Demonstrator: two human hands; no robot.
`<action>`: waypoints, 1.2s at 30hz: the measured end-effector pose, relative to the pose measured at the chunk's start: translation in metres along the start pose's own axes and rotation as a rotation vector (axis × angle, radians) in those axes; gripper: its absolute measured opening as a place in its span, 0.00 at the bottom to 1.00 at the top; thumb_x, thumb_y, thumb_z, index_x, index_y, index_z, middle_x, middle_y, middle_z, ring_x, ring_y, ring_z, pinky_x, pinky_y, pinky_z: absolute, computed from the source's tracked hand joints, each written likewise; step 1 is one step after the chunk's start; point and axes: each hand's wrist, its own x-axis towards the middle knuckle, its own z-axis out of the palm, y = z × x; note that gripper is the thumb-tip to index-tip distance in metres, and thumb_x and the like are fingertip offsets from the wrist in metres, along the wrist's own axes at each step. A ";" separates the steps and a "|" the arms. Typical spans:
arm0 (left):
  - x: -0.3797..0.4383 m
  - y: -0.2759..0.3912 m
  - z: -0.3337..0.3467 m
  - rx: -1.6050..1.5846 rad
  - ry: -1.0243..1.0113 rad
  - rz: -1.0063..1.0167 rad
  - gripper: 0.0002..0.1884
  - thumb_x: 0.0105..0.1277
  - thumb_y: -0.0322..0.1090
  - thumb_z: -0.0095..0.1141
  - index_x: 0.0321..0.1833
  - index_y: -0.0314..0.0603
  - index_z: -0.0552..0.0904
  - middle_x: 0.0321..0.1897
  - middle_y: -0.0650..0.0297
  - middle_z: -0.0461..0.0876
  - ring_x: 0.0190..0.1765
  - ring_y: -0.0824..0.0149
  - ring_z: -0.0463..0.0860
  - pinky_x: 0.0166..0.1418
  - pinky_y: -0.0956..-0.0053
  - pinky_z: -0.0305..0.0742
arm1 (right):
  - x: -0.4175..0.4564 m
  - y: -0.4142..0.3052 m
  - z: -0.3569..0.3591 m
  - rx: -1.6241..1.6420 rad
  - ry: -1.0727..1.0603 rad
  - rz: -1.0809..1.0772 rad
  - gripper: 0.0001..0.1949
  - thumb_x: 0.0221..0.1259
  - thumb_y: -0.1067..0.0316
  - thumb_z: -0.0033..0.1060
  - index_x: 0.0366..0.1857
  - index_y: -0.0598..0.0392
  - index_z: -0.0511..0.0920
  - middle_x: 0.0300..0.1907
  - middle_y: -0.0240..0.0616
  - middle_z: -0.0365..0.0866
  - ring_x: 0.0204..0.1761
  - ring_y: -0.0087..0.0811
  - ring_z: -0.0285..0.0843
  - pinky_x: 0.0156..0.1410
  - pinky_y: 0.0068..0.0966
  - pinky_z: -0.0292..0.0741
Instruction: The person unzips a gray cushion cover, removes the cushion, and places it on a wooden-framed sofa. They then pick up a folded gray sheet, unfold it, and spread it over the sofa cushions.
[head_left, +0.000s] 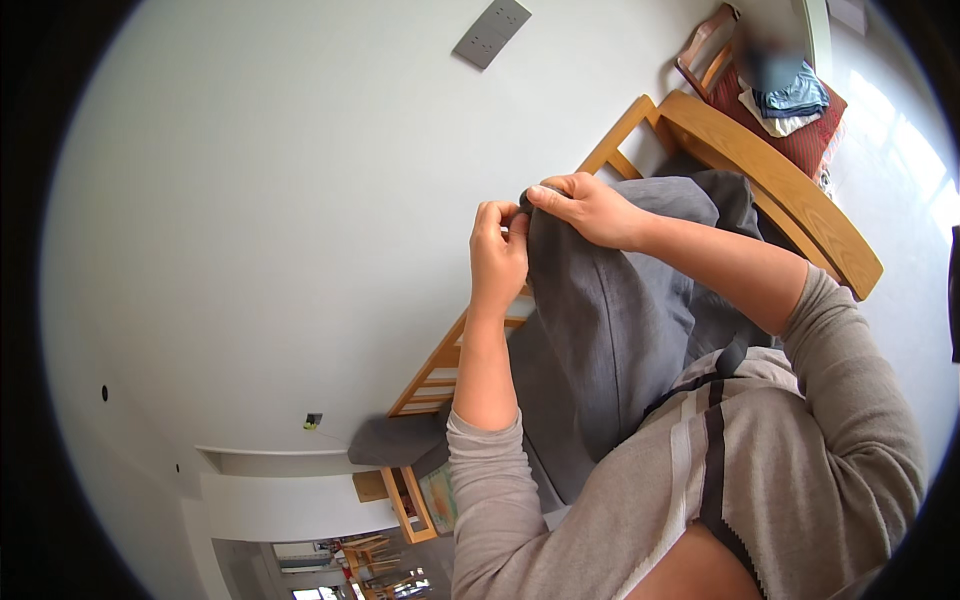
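A dark grey cloth item (600, 300), with a seam running down it, hangs from my two raised hands. Its upper edge is pinched by my left hand (499, 251) between thumb and fingers. Close beside, my right hand (589, 210) grips the same edge with the thumb on top. The cloth's lower part drapes towards my lap; whether it is a cover or a garment I cannot tell. Behind it are grey cushions (540, 390) of a wooden-framed sofa, partly hidden by the cloth and my arms.
The sofa's curved wooden armrest (772, 172) is at the right, its slatted back (427, 375) along the wall. Beyond the armrest, a chair (799, 142) with a red striped seat bears folded clothes (787, 97). Grey wall sockets (491, 34) are above.
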 end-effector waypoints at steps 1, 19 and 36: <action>0.000 -0.002 -0.001 -0.019 0.004 -0.052 0.04 0.69 0.29 0.51 0.38 0.35 0.75 0.28 0.64 0.76 0.30 0.73 0.72 0.35 0.76 0.70 | 0.001 -0.001 -0.003 -0.114 0.036 0.002 0.23 0.67 0.45 0.53 0.28 0.59 0.74 0.19 0.31 0.67 0.26 0.22 0.63 0.36 0.26 0.69; 0.074 -0.020 -0.101 -0.275 0.690 -0.299 0.10 0.72 0.32 0.44 0.46 0.29 0.71 0.42 0.52 0.76 0.43 0.62 0.78 0.48 0.66 0.76 | -0.127 0.046 0.000 -0.339 -0.423 0.383 0.37 0.55 0.28 0.55 0.38 0.63 0.73 0.34 0.48 0.78 0.39 0.40 0.78 0.45 0.35 0.75; 0.043 -0.004 -0.103 -0.142 0.500 -0.458 0.25 0.67 0.44 0.57 0.58 0.29 0.72 0.57 0.49 0.73 0.64 0.59 0.68 0.69 0.62 0.60 | -0.141 0.161 -0.028 0.454 0.231 0.688 0.13 0.67 0.54 0.52 0.35 0.53 0.77 0.30 0.30 0.74 0.38 0.22 0.70 0.42 0.25 0.70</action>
